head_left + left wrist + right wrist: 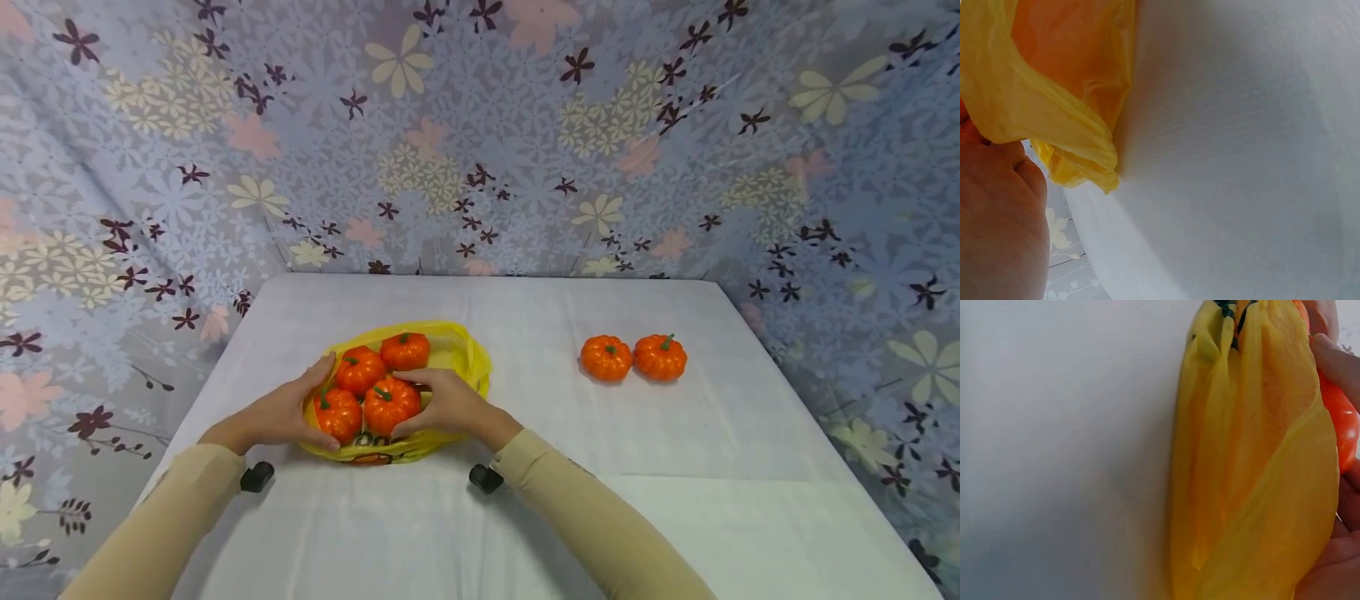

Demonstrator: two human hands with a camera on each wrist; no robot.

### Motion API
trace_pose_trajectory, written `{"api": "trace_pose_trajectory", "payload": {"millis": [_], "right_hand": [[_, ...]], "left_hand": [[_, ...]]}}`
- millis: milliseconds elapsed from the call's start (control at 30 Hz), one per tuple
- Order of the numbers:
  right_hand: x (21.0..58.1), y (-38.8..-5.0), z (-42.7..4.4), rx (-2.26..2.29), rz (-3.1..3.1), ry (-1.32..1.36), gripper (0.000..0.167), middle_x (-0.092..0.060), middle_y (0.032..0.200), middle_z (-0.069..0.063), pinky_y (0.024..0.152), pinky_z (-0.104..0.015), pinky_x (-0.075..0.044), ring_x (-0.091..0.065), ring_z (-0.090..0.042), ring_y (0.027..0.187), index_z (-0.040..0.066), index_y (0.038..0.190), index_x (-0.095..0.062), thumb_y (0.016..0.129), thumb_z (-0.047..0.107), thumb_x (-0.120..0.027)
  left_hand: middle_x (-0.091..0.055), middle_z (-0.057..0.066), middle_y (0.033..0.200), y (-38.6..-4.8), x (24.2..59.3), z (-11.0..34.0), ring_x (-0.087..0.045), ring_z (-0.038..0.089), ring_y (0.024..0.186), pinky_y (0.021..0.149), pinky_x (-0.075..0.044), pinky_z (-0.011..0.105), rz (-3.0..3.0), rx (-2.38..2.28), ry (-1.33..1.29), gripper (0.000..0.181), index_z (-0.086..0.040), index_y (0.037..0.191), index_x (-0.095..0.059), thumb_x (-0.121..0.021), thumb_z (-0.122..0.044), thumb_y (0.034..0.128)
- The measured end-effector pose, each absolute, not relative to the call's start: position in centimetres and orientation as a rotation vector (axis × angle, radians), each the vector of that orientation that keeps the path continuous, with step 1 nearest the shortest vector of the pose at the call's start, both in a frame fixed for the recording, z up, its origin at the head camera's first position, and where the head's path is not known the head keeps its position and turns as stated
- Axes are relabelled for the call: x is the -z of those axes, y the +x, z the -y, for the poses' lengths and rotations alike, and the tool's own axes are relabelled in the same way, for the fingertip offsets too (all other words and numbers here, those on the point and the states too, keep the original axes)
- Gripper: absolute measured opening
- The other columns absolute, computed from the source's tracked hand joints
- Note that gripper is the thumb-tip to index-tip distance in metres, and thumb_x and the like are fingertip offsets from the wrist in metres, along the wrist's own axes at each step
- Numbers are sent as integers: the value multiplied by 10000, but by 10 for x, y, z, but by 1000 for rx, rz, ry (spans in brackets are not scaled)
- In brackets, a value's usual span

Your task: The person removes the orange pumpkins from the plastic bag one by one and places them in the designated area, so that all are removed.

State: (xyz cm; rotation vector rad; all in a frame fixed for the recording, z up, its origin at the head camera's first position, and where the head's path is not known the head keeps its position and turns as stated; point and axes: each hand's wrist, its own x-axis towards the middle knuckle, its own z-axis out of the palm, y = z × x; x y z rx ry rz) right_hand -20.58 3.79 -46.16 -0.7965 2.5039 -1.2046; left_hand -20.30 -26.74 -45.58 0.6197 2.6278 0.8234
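In the head view, a yellow plastic bag [476,360] lies spread with its mouth up, several orange pumpkins inside. My left hand [288,410] curls round the left pumpkin [339,417] at the bag's left side, thumb at the near edge. On the other side, my right hand [453,402] grips the front pumpkin [390,408] between thumb and fingers. Behind these sit two more pumpkins [361,371] [406,351]. The left wrist view has the bag [1066,112] beside my left hand [1000,219]; the right wrist view has the bag [1254,487] partly covering my right hand [1335,556].
Two orange pumpkins [606,358] [660,357] stand side by side at the right on the white-covered table [540,533]. Flowered cloth [480,142] hangs behind and beside the table. A dark device [257,477] shows at the left wrist, another [486,478] at the right.
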Motion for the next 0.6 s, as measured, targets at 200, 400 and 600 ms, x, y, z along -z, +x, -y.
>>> {"api": "trace_pose_trajectory", "payload": {"millis": [200,400,600], "right_hand": [[452,-207,-48,1363,-2520,-702,863,-567,1414,-31,972,-325,-520,-565,-210,1241,168,1453,-565,708,413,-926],[448,-214,-66,1506,-2530,-690,846,-542,1449,-62,971,-372,-530,-586,-224,1206,114,1445,-563,720,348,-931],[441,-221,-85,1558,-2596,-606,829,-606,1357,-63,972,-413,-530,-615,-230,1149,93,1416,-590,710,356,-936]], "left_hand": [[-50,219,1661,-202,456,265,-98,475,1489,1155,-147,651,-2621,-824,616,1370,-68,1622,-40,-911,-523,666],[-43,209,1664,-202,455,265,-94,473,1491,1158,-141,649,-2621,-808,593,1376,-75,1623,-39,-907,-539,661],[-47,220,1660,-204,458,266,-95,481,1487,1157,-141,650,-2635,-802,614,1387,-64,1621,-38,-909,-544,654]]}}
